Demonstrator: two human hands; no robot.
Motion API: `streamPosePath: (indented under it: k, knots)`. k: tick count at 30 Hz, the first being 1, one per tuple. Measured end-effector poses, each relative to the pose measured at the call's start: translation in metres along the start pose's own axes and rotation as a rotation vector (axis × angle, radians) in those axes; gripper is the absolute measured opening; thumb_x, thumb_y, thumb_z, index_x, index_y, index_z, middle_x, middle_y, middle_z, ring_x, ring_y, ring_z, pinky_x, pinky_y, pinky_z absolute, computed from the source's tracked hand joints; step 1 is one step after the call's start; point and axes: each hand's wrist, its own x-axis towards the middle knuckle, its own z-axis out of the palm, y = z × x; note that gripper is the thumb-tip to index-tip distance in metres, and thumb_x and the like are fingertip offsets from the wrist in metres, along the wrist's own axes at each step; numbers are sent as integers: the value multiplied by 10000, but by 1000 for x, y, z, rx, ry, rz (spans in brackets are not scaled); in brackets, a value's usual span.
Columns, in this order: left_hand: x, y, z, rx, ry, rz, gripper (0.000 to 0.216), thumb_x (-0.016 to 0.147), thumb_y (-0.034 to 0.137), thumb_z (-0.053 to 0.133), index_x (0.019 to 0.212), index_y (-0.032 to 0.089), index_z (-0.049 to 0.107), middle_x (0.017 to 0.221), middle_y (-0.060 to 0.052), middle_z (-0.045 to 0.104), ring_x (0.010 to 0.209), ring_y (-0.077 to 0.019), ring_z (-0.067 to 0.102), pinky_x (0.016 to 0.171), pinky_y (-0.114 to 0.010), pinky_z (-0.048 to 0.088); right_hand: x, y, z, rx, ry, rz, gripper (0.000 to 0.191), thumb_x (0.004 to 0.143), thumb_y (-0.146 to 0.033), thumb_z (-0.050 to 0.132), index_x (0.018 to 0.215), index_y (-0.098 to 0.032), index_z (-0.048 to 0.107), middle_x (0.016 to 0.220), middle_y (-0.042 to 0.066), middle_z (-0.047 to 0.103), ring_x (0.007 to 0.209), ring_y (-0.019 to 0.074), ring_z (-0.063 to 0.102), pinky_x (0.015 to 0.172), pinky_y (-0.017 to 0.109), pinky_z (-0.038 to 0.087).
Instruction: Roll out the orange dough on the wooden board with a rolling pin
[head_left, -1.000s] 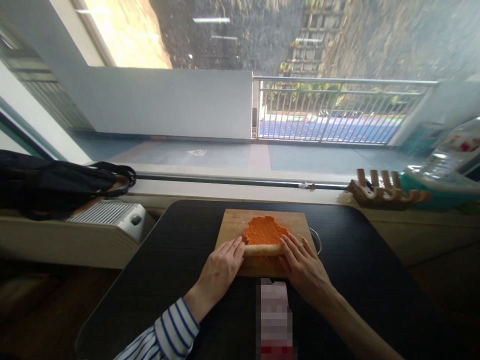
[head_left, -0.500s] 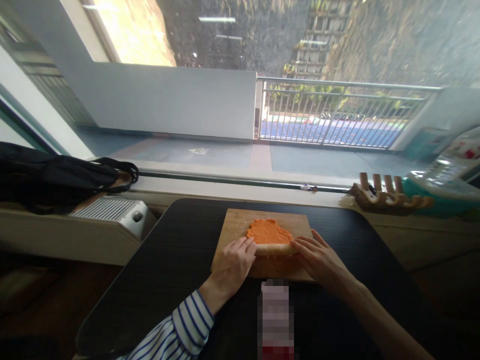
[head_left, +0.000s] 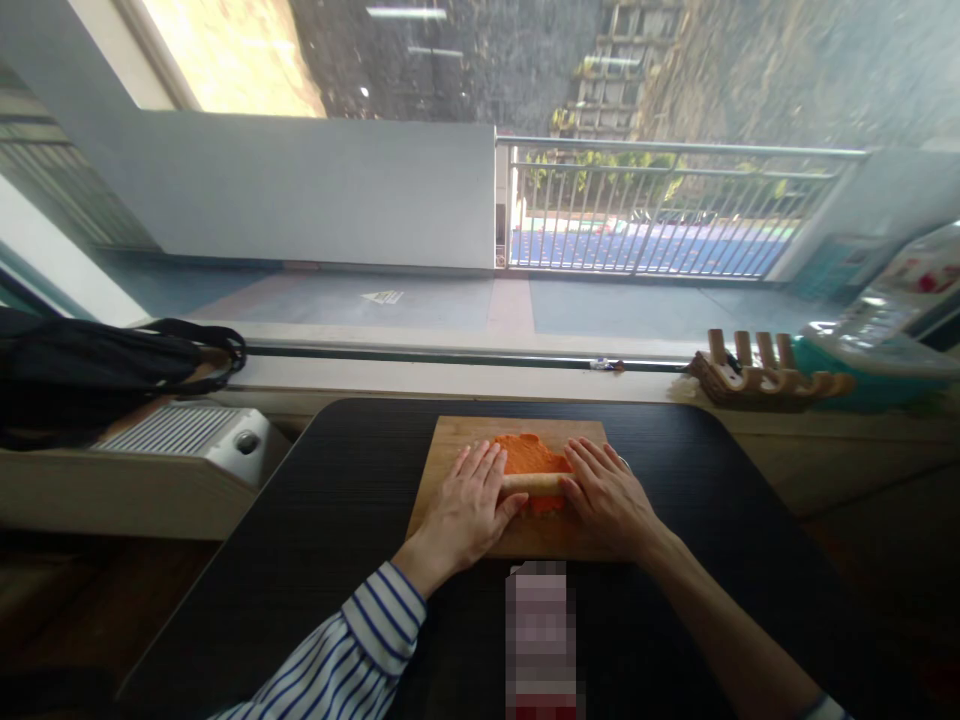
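A wooden rolling pin (head_left: 535,483) lies crosswise on a flattened piece of orange dough (head_left: 531,455). Dough shows both beyond the pin and on its near side. Under it is a wooden board (head_left: 450,432) on the black table. My left hand (head_left: 466,505) holds the pin's left end, fingers reaching over it and thumb on the near side. At the right end, my right hand (head_left: 606,490) holds the pin the same way, its thumb against the wood. Both hands cover the pin's ends.
The black table (head_left: 337,520) meets a window ledge (head_left: 420,375). A blurred-out packet (head_left: 540,640) lies near me. A dark bag (head_left: 97,370) and a white slotted box (head_left: 187,435) are left; a wooden rack (head_left: 765,375) and a teal basin (head_left: 862,375) stand right.
The rolling pin has moved forward over the dough, exposing orange dough on its near side. Both hands have gone with it, and their fingers now stretch further over the pin. The view has shifted slightly.
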Motion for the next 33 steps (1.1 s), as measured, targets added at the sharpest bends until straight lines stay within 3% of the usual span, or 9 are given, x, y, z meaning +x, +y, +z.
streamPosePath:
  k: [7, 19, 33]
  knots:
    - [20, -9, 5, 1, -76, -46, 666, 958, 535, 229, 1353, 57, 473, 1407, -173, 477, 1341, -298, 393, 1123, -478, 291, 17, 0, -4, -18, -19, 43, 487, 994, -403, 257, 1333, -159, 506, 1444, 97, 448, 1362, 257, 341, 1132, 491, 207]
    - [57, -27, 14, -17, -135, -163, 676, 948, 572, 189, 1366, 123, 473, 1415, -150, 481, 1345, -281, 387, 1119, -468, 280, 53, 10, 0, -2, -36, 133, 445, 989, -371, 276, 1322, -199, 516, 1417, 106, 480, 1345, 249, 370, 1109, 500, 230]
    - [77, -35, 15, -19, -196, -249, 689, 942, 589, 157, 1362, 145, 474, 1393, -130, 511, 1312, -265, 427, 1084, -430, 320, 79, 21, 4, 124, -134, 221, 449, 968, -328, 297, 1362, -196, 465, 1432, 93, 462, 1353, 241, 358, 1107, 532, 249]
